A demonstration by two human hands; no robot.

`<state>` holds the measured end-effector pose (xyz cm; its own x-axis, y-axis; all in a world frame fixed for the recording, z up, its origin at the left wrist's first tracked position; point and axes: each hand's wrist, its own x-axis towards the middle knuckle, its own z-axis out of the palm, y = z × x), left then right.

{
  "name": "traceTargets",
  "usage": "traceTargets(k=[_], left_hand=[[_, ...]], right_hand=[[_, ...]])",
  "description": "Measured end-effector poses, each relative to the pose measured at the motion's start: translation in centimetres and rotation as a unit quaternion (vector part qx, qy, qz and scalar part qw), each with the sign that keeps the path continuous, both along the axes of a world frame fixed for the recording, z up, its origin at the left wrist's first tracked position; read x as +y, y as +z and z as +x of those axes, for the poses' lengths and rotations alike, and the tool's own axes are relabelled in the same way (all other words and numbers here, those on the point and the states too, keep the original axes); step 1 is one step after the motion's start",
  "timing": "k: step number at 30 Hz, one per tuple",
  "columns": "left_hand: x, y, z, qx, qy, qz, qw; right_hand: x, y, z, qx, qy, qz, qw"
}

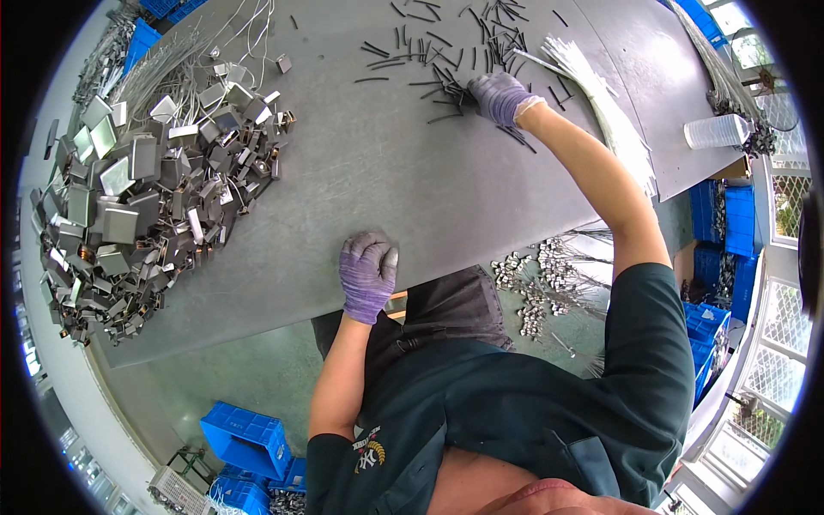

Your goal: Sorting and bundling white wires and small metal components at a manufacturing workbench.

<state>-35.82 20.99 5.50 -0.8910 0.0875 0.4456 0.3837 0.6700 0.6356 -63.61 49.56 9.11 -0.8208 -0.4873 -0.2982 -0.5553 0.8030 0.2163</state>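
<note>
My right hand, in a purple knitted glove with grey fingers, reaches to the far side of the grey table. Its fingers are closed and touch the scattered short black tubes, some of which they cover. Near the table's front edge rests my left hand, gloved the same way. The fingers of that hand are curled in, and whatever they may hold is hidden under them. To the right of my right hand lies a bundle of thin white tubes, with one stray white tube pointing toward the hand.
A large heap of metal-cased parts with wires covers the table's left side. A clear plastic cup lies at the right edge. Blue crates stand on the floor, and small metal parts on wires hang below the front edge.
</note>
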Motion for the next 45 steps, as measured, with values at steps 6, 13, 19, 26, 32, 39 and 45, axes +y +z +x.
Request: traceTargets(k=[6,13,19,26,32,39,45], left_hand=[[0.2,0.0,0.2,0.005,-0.012,-0.018,1.000],[3.2,6.0,-10.6,-0.127,0.029,0.090,0.987],[7.0,4.2,-20.0,-0.149,-0.068,0.105,0.981],[7.4,5.1,-19.8,-0.187,-0.084,0.377,0.903],[5.4,4.0,-22.3,-0.189,-0.021,0.546,0.816],[5.3,1.7,-22.2,-0.256,0.066,0.612,0.745],[5.2,0.6,-21.7,-0.287,-0.036,0.721,0.629]], right_hand=[[1.9,1.6,0.1,0.046,-0.107,-0.338,0.934],[-2.3,2.9,5.4,-0.252,-0.177,-0.678,0.667],[-7.2,-0.5,5.6,-0.212,-0.068,-0.518,0.826],[-7.4,1.0,5.1,-0.207,-0.025,-0.506,0.837],[-6.6,-0.4,4.6,-0.035,-0.005,-0.435,0.900],[-8.3,2.6,5.7,-0.215,-0.174,-0.692,0.667],[-10.0,-2.4,4.7,-0.141,-0.124,-0.648,0.738]])
